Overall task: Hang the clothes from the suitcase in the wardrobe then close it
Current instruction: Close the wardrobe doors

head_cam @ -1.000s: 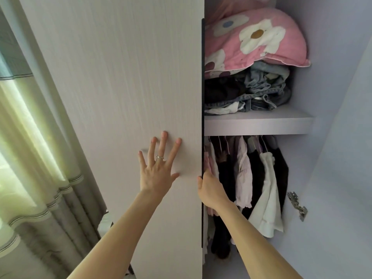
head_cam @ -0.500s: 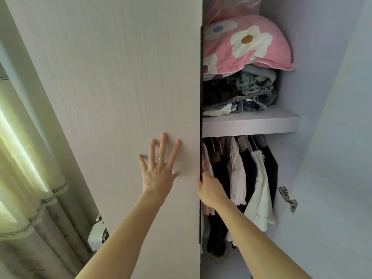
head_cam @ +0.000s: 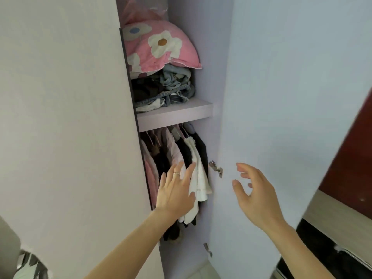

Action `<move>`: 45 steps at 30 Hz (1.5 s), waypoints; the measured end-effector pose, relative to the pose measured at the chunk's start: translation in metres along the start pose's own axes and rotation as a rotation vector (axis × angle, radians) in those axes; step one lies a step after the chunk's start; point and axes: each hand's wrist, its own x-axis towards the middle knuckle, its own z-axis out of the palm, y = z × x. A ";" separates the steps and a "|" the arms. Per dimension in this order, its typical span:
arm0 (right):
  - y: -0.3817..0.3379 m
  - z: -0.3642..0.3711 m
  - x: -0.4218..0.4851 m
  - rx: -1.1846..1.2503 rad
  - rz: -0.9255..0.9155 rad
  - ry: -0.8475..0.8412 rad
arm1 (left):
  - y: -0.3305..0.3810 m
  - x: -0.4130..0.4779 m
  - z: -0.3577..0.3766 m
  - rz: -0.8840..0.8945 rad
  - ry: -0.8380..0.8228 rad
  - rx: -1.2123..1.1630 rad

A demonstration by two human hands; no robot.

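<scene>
Wardrobe (head_cam: pixel 209 57) closing step, I judge: clothes (head_cam: pixel 201 178) hung. My left hand (head_cam: pixel 175 196) spread before them; right hand (head_cam: pixel 259 200) loosely open, empty, near open right door (head_cam: pixel 291 97). Next: swing it shut.

Floral pillow (head_cam: pixel 161 43) — atop folded jeans (head_cam: pixel 177 86)

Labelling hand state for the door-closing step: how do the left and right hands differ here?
The left hand has straight, spread fingers; the right hand has loosely curled ones. The left hand is in front of the hanging clothes in the wardrobe opening; the right hand is in front of the inner face of the open right door. The left hand wears a ring; none shows on the right hand. Both hold nothing.
</scene>
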 end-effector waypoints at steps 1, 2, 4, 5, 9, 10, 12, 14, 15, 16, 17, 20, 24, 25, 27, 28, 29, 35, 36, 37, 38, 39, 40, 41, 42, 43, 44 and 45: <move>0.007 -0.024 -0.007 -0.007 0.022 0.058 | 0.025 0.003 0.002 0.041 -0.018 -0.051; 0.011 -0.041 -0.010 -0.003 0.036 0.114 | 0.043 0.004 0.005 0.074 -0.029 -0.098; 0.023 -0.077 -0.014 0.001 0.068 0.232 | 0.085 0.010 0.011 0.144 -0.046 -0.192; 0.030 -0.094 -0.014 0.006 0.088 0.283 | 0.105 0.013 0.014 0.176 -0.050 -0.230; 0.056 -0.136 -0.005 0.041 0.150 0.428 | 0.165 0.019 0.028 0.239 -0.079 -0.346; 0.064 -0.146 -0.002 0.044 0.160 0.450 | 0.180 0.020 0.032 0.242 -0.090 -0.374; 0.079 -0.159 0.009 0.041 0.183 0.469 | 0.206 0.022 0.038 0.224 -0.120 -0.413; 0.095 -0.170 0.020 0.021 0.195 0.446 | 0.228 0.025 0.046 0.193 -0.153 -0.449; 0.101 -0.173 0.026 0.019 0.198 0.413 | 0.235 0.027 0.050 0.180 -0.163 -0.467; 0.108 -0.177 0.030 0.027 0.196 0.351 | 0.245 0.028 0.055 0.157 -0.174 -0.487; 0.112 -0.179 0.034 0.045 0.190 0.289 | 0.251 0.029 0.059 0.139 -0.183 -0.505; 0.123 -0.184 0.038 0.084 0.187 0.184 | 0.266 0.031 0.066 0.103 -0.192 -0.542; 0.119 -0.178 0.030 0.222 0.109 0.116 | 0.266 0.021 0.073 0.063 -0.177 -0.622; 0.114 -0.174 0.028 0.270 0.081 0.096 | 0.261 0.017 0.073 0.033 -0.149 -0.650; 0.105 -0.161 0.026 0.359 0.018 0.039 | 0.247 0.011 0.074 -0.030 -0.077 -0.661; 0.098 -0.150 0.025 0.405 -0.003 -0.002 | 0.235 0.004 0.072 -0.059 -0.067 -0.647; 0.094 -0.142 0.025 0.439 -0.013 -0.024 | 0.225 0.000 0.070 -0.056 -0.070 -0.626; 0.050 -0.068 0.031 0.510 -0.140 -0.140 | 0.145 -0.032 0.045 -0.108 -0.050 -0.390; 0.043 -0.059 0.033 0.488 -0.164 -0.134 | 0.135 -0.034 0.042 -0.110 -0.040 -0.350; 0.038 -0.050 0.037 0.467 -0.188 -0.123 | 0.128 -0.036 0.038 -0.116 -0.036 -0.307; 0.029 -0.037 0.040 0.450 -0.224 -0.117 | 0.115 -0.039 0.033 -0.130 -0.025 -0.272; 0.020 -0.026 0.043 0.425 -0.260 -0.104 | 0.104 -0.041 0.028 -0.149 -0.020 -0.254; 0.007 -0.011 0.047 0.397 -0.305 -0.096 | 0.088 -0.045 0.023 -0.190 -0.020 -0.251; -0.006 0.003 0.051 0.355 -0.344 -0.090 | 0.072 -0.047 0.018 -0.242 -0.031 -0.263; -0.013 0.012 0.056 0.295 -0.377 -0.075 | 0.064 -0.046 0.017 -0.288 -0.047 -0.288; -0.026 0.027 0.061 0.241 -0.428 -0.058 | 0.049 -0.047 0.014 -0.338 -0.042 -0.314; -0.036 0.040 0.066 0.193 -0.482 -0.035 | 0.037 -0.046 0.012 -0.375 -0.035 -0.334; -0.039 0.049 0.069 0.155 -0.519 -0.008 | 0.034 -0.044 0.012 -0.400 -0.024 -0.343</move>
